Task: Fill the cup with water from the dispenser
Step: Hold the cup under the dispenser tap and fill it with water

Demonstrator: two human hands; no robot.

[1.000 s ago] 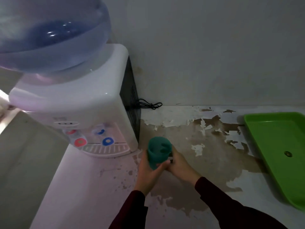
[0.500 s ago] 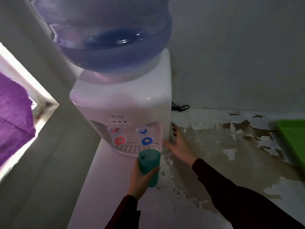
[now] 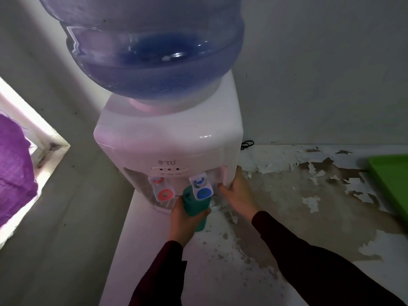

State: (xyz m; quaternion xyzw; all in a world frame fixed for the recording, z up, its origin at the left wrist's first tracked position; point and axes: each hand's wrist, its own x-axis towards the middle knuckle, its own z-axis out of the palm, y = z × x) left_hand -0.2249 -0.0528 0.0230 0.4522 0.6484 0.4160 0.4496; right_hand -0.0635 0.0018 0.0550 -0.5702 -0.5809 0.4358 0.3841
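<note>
A white water dispenser stands on the counter, with a large blue bottle on top. It has a red tap on the left and a blue tap on the right. My left hand grips a teal cup, held upright with its rim under the blue tap. The tap hides part of the rim. My right hand rests flat against the dispenser's right front corner, fingers spread, holding nothing.
The counter has peeling, stained paint. A green tray lies at the far right edge. A black cord sits behind the dispenser by the wall. A purple cloth hangs at the left by a bright opening.
My left hand has lifted the cup forward under the blue tap. My right hand let go of the cup and now rests on the dispenser's right side. The view moved closer.
</note>
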